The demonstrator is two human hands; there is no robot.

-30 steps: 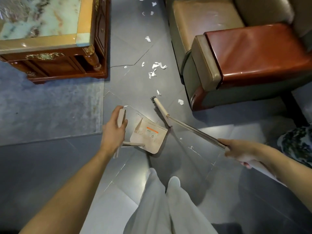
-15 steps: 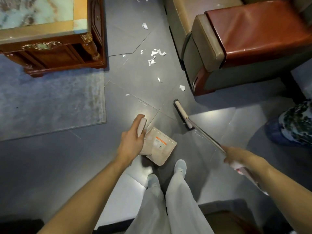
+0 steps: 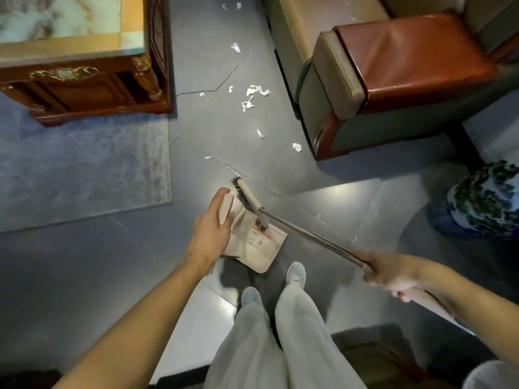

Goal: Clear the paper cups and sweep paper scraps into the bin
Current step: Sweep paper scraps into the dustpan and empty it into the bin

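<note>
Fingers point(image 3: 220, 193) of left hand point(image 3: 209, 234) wrap dustpan handle point(image 3: 226, 209); broom head point(image 3: 250, 200) alongside.

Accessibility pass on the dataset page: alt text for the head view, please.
A person's left hand grips a dustpan while the right hand holds a broom, its head at the dustpan; paper scraps litter the floor between a table and an armchair.

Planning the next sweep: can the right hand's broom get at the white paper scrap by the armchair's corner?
Probably yes: the right hand grips the long metal-handled broom, and only bare grey floor lies between it and the white paper scrap.
</note>
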